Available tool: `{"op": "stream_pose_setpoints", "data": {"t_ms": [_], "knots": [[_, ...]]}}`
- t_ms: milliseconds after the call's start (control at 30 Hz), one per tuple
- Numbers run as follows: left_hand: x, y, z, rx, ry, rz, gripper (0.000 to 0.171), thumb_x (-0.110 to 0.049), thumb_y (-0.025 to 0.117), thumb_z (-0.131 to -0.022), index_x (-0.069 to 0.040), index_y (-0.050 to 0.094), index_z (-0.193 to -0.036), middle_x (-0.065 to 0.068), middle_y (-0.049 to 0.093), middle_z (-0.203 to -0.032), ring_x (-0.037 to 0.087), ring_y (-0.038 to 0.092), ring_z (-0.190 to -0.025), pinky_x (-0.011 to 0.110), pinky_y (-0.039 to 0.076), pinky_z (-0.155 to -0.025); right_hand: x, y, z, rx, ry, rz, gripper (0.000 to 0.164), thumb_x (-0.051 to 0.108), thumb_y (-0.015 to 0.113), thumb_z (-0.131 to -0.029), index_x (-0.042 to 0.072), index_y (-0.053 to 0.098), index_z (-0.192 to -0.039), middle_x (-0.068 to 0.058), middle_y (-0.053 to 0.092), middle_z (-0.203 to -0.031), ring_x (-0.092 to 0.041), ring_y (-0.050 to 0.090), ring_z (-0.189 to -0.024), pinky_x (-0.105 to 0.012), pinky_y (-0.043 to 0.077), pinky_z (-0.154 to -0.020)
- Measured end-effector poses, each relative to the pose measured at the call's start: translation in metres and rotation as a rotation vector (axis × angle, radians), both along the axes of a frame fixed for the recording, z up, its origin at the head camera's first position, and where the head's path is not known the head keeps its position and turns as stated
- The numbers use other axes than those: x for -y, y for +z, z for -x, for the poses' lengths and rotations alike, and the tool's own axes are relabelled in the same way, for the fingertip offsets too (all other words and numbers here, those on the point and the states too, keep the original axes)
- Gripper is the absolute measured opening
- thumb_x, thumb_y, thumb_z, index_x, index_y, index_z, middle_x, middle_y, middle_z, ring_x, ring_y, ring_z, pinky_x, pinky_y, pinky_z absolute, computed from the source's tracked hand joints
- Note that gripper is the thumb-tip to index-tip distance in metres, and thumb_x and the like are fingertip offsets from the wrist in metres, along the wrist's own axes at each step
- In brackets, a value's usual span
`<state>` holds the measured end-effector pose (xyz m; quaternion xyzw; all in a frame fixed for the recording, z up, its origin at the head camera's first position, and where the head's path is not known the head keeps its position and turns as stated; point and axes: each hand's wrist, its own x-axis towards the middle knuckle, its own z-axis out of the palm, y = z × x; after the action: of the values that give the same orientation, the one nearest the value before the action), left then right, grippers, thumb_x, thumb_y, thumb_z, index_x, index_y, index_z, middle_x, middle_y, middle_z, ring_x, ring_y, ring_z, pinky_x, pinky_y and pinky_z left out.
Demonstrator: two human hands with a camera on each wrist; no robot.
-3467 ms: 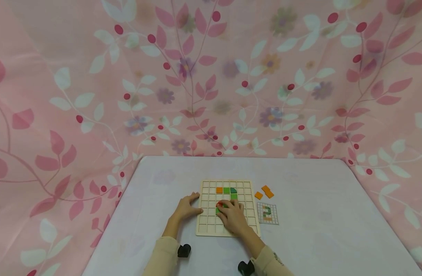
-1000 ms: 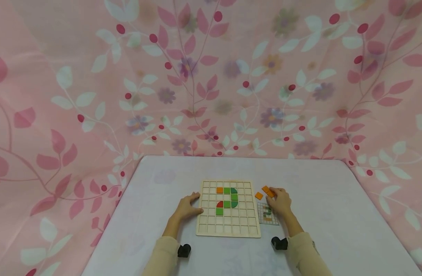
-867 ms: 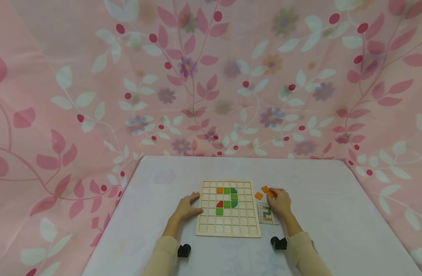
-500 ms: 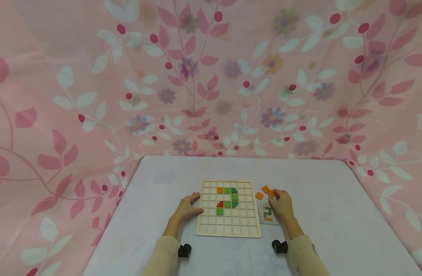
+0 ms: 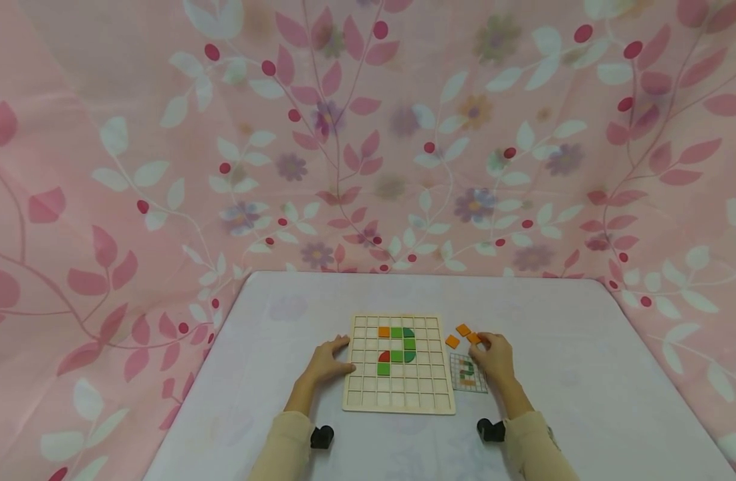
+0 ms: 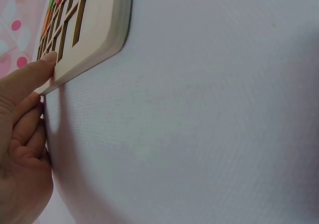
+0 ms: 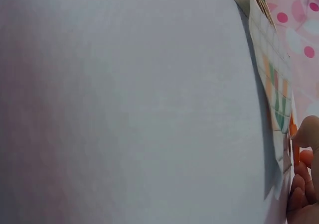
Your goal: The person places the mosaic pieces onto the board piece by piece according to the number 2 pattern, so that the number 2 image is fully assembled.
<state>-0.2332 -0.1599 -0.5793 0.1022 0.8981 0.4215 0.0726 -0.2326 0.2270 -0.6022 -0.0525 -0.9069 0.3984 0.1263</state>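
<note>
A wooden grid board (image 5: 398, 402) lies flat at mid-table. Orange, green, dark green and red pieces fill some of its cells, such as a red rounded tile (image 5: 384, 357) and an orange square tile (image 5: 384, 332). My left hand (image 5: 323, 361) rests at the board's left edge, its thumb (image 6: 32, 77) on the rim in the left wrist view. Right of the board, my right hand (image 5: 494, 357) pinches an orange square tile (image 5: 474, 338) between thumb and fingers; its edge shows in the right wrist view. Two more orange tiles, one farther back (image 5: 462, 330) and one nearer the board (image 5: 452, 342), lie beside it.
A paper pattern card (image 5: 468, 374) with a printed grid lies between the board and my right hand. In the right wrist view the card (image 7: 271, 59) curls up from the white table (image 5: 554, 374). A flowered pink cloth (image 5: 392, 187) hangs behind.
My right hand has left the board for the loose orange tiles. The tile it pinches has shifted slightly right, away from its neighbour. My left hand stays at the board's edge.
</note>
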Motion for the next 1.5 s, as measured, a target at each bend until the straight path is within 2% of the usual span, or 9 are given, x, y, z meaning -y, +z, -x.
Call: {"op": "stream_pose_setpoints", "data": {"t_ms": [100,200,400,567,733,900,1133,1333,1500], "knots": [[0.0,0.0,0.0,0.003,0.001,0.0,0.071,-0.015,0.079,-0.071,0.004,0.05,-0.132,0.021,0.043,-0.141,0.038,0.032,-0.135,0.056,0.022,-0.11,0.0,0.003,-0.004,0.056,-0.02,0.099,0.04,0.007,0.063,-0.08,-0.011,0.059,-0.115,-0.028,0.057,-0.111,-0.035,0.053,-0.1,-0.047,0.047,-0.087],[0.001,0.001,0.0,0.004,0.002,-0.003,0.071,-0.015,0.079,-0.07,0.004,0.05,-0.132,0.021,0.043,-0.141,0.039,0.032,-0.135,0.056,0.022,-0.11,0.003,0.006,-0.009,0.067,-0.023,0.133,0.039,0.008,0.063,-0.082,-0.01,0.059,-0.116,-0.028,0.057,-0.113,-0.035,0.053,-0.101,-0.046,0.046,-0.089],[0.001,-0.002,0.0,0.012,0.008,-0.003,0.071,-0.015,0.08,-0.071,0.003,0.05,-0.133,0.02,0.042,-0.142,0.038,0.032,-0.135,0.056,0.021,-0.111,0.011,0.007,-0.018,-0.001,0.006,0.114,0.035,0.011,0.069,-0.081,-0.008,0.064,-0.11,-0.024,0.062,-0.106,-0.031,0.056,-0.094,-0.037,0.05,-0.081],[0.001,-0.003,0.001,0.001,0.001,-0.01,0.071,-0.015,0.08,-0.07,0.003,0.05,-0.132,0.021,0.043,-0.141,0.038,0.032,-0.135,0.055,0.022,-0.111,0.02,0.008,-0.021,-0.052,0.061,0.173,0.032,0.009,0.071,-0.078,-0.007,0.066,-0.106,-0.02,0.064,-0.099,-0.025,0.056,-0.085,-0.023,0.048,-0.069],[0.0,-0.003,0.001,0.007,-0.002,-0.015,0.071,-0.014,0.08,-0.071,0.004,0.05,-0.132,0.021,0.043,-0.141,0.038,0.032,-0.135,0.055,0.022,-0.111,0.033,0.01,-0.025,-0.074,0.102,0.264,0.028,0.001,0.072,-0.075,-0.008,0.068,-0.102,-0.018,0.065,-0.091,-0.014,0.054,-0.074,-0.017,0.048,-0.062],[0.0,-0.004,0.001,0.018,0.009,-0.023,0.071,-0.014,0.08,-0.071,0.003,0.05,-0.133,0.019,0.043,-0.141,0.036,0.032,-0.136,0.052,0.023,-0.111,0.05,0.014,-0.032,-0.078,0.159,0.315,0.027,-0.001,0.071,-0.074,-0.009,0.068,-0.099,-0.015,0.065,-0.086,-0.009,0.053,-0.069,-0.016,0.047,-0.059],[0.0,-0.003,0.0,0.009,0.011,-0.034,0.071,-0.013,0.08,-0.07,0.005,0.05,-0.132,0.02,0.044,-0.141,0.037,0.033,-0.135,0.053,0.024,-0.111,0.077,0.012,-0.037,-0.096,0.257,0.376,0.026,-0.006,0.07,-0.072,-0.007,0.069,-0.098,-0.013,0.065,-0.084,-0.014,0.053,-0.069,-0.016,0.047,-0.059],[0.0,-0.004,0.0,0.011,0.018,-0.03,0.071,-0.014,0.081,-0.07,0.005,0.05,-0.132,0.018,0.044,-0.141,0.036,0.033,-0.136,0.052,0.024,-0.111,0.101,0.01,-0.039,-0.085,0.326,0.343,0.026,-0.003,0.073,-0.072,0.0,0.071,-0.098,-0.006,0.065,-0.089,-0.01,0.052,-0.07,-0.017,0.048,-0.061],[0.0,-0.003,0.0,0.011,0.016,-0.03,0.071,-0.013,0.08,-0.07,0.005,0.05,-0.132,0.019,0.044,-0.141,0.037,0.032,-0.135,0.053,0.023,-0.111,0.12,0.008,-0.04,-0.109,0.41,0.313,0.025,0.0,0.075,-0.072,0.0,0.071,-0.097,-0.004,0.063,-0.085,-0.015,0.05,-0.07,-0.017,0.044,-0.058]]}}
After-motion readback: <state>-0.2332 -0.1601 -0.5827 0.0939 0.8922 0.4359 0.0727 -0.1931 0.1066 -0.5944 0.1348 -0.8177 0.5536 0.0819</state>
